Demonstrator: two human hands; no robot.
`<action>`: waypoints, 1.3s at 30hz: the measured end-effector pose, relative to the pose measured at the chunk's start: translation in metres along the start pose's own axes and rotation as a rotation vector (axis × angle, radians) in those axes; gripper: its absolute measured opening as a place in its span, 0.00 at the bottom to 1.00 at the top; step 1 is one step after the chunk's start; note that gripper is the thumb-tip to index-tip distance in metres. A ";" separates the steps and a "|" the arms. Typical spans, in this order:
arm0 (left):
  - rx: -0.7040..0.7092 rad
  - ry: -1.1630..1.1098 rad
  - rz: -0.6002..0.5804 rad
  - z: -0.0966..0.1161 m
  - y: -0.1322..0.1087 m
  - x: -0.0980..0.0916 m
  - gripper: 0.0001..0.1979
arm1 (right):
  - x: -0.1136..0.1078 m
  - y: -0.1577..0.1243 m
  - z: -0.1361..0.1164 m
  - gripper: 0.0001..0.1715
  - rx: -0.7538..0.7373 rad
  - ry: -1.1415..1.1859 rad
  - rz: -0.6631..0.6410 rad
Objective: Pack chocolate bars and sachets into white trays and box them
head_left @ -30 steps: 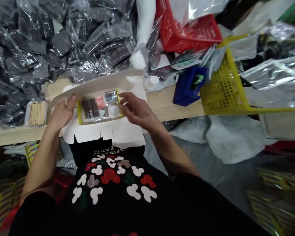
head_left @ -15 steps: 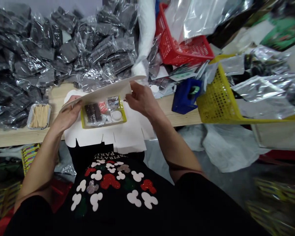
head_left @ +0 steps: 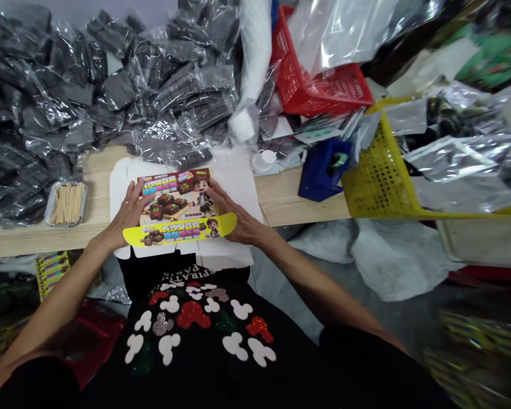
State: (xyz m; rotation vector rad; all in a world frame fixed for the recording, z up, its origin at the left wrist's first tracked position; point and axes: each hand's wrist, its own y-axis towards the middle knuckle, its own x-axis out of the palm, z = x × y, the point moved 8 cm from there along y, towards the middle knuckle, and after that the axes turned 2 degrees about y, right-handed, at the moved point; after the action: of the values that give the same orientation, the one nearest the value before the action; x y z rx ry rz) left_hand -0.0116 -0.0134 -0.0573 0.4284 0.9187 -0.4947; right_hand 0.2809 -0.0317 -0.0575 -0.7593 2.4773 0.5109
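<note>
Head view looks down over my black sequinned top [head_left: 191, 318] onto the printed card [head_left: 174, 196] lying flat in front of me, on top of a white cardboard blank [head_left: 238, 170] on the counter [head_left: 289, 199]. Its long axis runs left to right across my body, with a yellow flap [head_left: 179, 229] along the edge nearest me, its right end curving slightly upward. The card sits between my two hands, about equally near to each. My left hand [head_left: 132, 215] is open, palm down and fingers spread, with the fingertips resting on the card's left part. My right hand [head_left: 232, 213] is just as open, its fingers lying on the right part and its palm near the right end of the flap. Neither hand seems to pinch or grip; both only touch from above. On the counter, a foil tray of wooden sticks [head_left: 67, 204] stands to my left and a blue holder [head_left: 323, 169] to my right, beside a yellow plastic basket [head_left: 378, 182]. Heaps of dark pieces in clear plastic bags [head_left: 111, 96] lie behind the card, with a red basket [head_left: 319, 79] farther off.
</note>
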 end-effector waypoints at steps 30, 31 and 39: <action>-0.559 -0.789 0.892 0.009 0.048 -0.040 0.23 | -0.107 0.108 -0.072 0.11 0.197 -0.416 -0.134; -0.560 -0.796 0.887 0.007 0.048 -0.038 0.24 | -0.106 0.107 -0.073 0.11 0.201 -0.418 -0.138; -0.324 -0.678 0.789 0.007 0.039 -0.070 0.34 | -0.074 0.076 -0.075 0.16 0.164 -0.591 -0.083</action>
State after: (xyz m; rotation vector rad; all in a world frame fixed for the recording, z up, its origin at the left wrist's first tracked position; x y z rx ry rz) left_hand -0.0203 0.0299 0.0103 0.2637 0.1204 0.2383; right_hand 0.2628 0.0220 0.0595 -0.5441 1.9033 0.4199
